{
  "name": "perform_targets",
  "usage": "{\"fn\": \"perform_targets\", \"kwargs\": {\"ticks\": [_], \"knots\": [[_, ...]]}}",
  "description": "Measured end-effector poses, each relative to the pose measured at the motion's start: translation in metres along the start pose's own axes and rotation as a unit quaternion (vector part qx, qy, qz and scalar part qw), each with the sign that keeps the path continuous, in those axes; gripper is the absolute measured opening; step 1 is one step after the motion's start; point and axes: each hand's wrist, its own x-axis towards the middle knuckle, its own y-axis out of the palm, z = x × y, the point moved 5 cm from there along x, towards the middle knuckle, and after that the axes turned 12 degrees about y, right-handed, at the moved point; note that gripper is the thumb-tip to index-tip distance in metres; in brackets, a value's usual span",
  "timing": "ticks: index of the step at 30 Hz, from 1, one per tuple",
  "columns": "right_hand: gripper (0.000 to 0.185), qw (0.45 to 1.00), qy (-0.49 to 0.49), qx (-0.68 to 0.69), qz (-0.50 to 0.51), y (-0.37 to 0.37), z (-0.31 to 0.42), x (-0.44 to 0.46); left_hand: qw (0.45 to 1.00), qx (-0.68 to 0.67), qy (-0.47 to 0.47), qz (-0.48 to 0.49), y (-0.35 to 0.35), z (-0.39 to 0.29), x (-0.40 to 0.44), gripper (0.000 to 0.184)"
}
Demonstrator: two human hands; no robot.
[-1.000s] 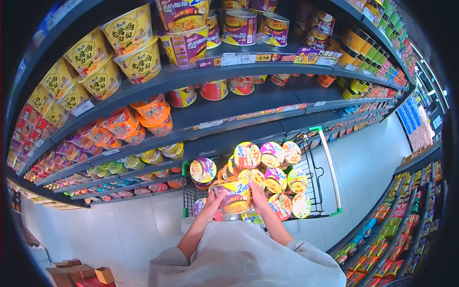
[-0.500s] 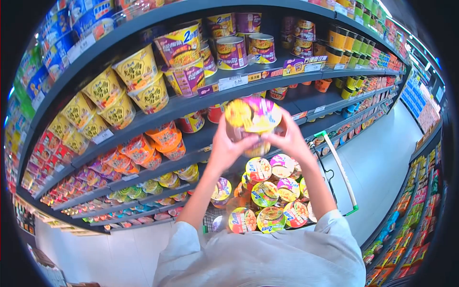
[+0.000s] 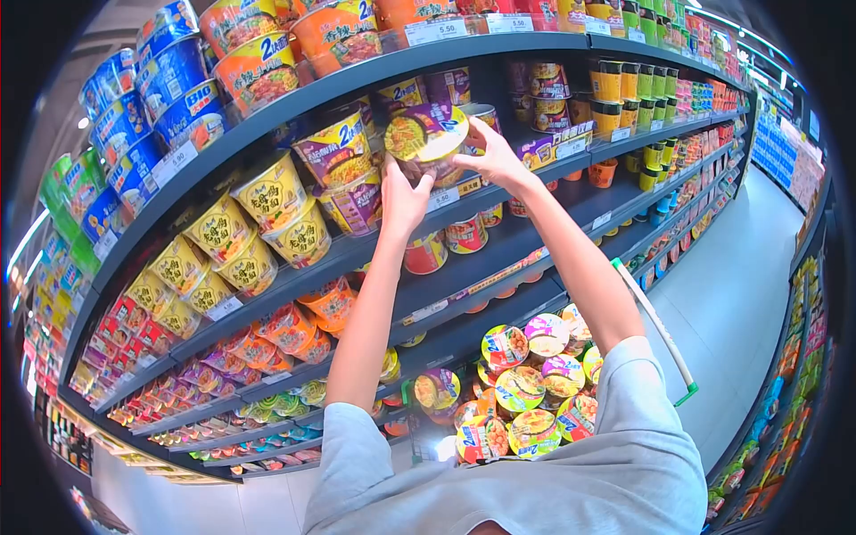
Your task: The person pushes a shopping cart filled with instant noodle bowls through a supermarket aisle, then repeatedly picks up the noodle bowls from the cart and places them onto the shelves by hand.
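An instant noodle cup (image 3: pixel 426 132) with a purple and yellow lid is held between both hands at the purple cup shelf, its lid tilted toward me. My left hand (image 3: pixel 403 198) is closed around its lower left side, thumb toward me. Around the right side curl the fingers of my right hand (image 3: pixel 495 162). Whether a second cup sits beneath it I cannot tell. Just left stands a stack of similar purple noodle cups (image 3: pixel 332 150). More purple cups (image 3: pixel 448 86) are behind, partly hidden by the held one.
Below me, a shopping cart with a pale handle (image 3: pixel 655 325) carries several noodle cups (image 3: pixel 520 390). Yellow cups (image 3: pixel 272 192) are stacked left on the shelf. A price-tagged shelf edge (image 3: pixel 499 46) passes above my hands. An aisle floor (image 3: pixel 744 267) runs along the right.
Both hands have risen and reached forward with the noodle cup, from above the cart to the purple cup shelf. The view has tilted upward, showing more of the top shelf.
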Motion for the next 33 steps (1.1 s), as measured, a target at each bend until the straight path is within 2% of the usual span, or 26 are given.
{"fn": "perform_targets", "kwargs": {"ticks": [2, 6, 9, 12, 15, 19, 21, 23, 24, 28, 32, 33], "knots": [[0.086, 0.996, 0.063, -0.052, -0.027, 0.004, -0.013, 0.001, 0.998, 0.048, -0.031, 0.034, 0.004, -0.001, -0.009, 0.074], [0.082, 0.988, 0.060, -0.145, 0.000, 0.014, -0.048, 0.010, 0.996, 0.054, -0.013, 0.063, 0.010, -0.005, -0.022, 0.073], [0.078, 0.991, 0.072, -0.107, -0.033, 0.008, -0.062, 0.012, 0.996, 0.053, -0.020, 0.063, 0.010, -0.006, -0.027, 0.068], [0.074, 0.986, 0.051, -0.135, -0.084, 0.007, -0.053, 0.007, 0.998, 0.038, 0.045, 0.022, 0.001, -0.025, -0.044, 0.058], [0.070, 0.983, 0.019, -0.157, -0.097, 0.006, -0.060, 0.021, 0.993, -0.099, 0.011, 0.069, 0.003, -0.050, -0.075, 0.049], [0.065, 0.986, 0.033, -0.157, -0.041, 0.009, -0.075, 0.044, 0.940, -0.253, -0.013, 0.229, 0.019, -0.061, -0.154, 0.043], [0.062, 0.988, 0.063, -0.135, -0.040, 0.015, -0.063, 0.038, 0.898, -0.294, -0.078, 0.317, 0.022, -0.051, -0.210, 0.045], [0.060, 0.984, 0.070, -0.158, -0.049, 0.021, -0.051, 0.029, 0.860, -0.328, -0.183, 0.345, 0.020, -0.029, -0.270, 0.047], [0.060, 0.984, 0.015, -0.164, -0.066, 0.024, -0.059, 0.032, 0.861, -0.325, -0.219, 0.324, 0.017, -0.017, -0.298, 0.049], [0.060, 0.978, 0.013, -0.184, -0.093, 0.036, -0.059, 0.025, 0.874, -0.240, -0.333, 0.259, -0.005, 0.030, -0.412, 0.054], [0.060, 0.969, 0.028, -0.223, -0.104, 0.043, -0.042, 0.011, 0.841, -0.232, -0.451, 0.190, -0.028, 0.061, -0.514, 0.060], [0.057, 0.976, 0.014, -0.183, -0.118, 0.044, -0.044, 0.009, 0.834, -0.217, -0.471, 0.185, -0.035, 0.059, -0.529, 0.062]]}}
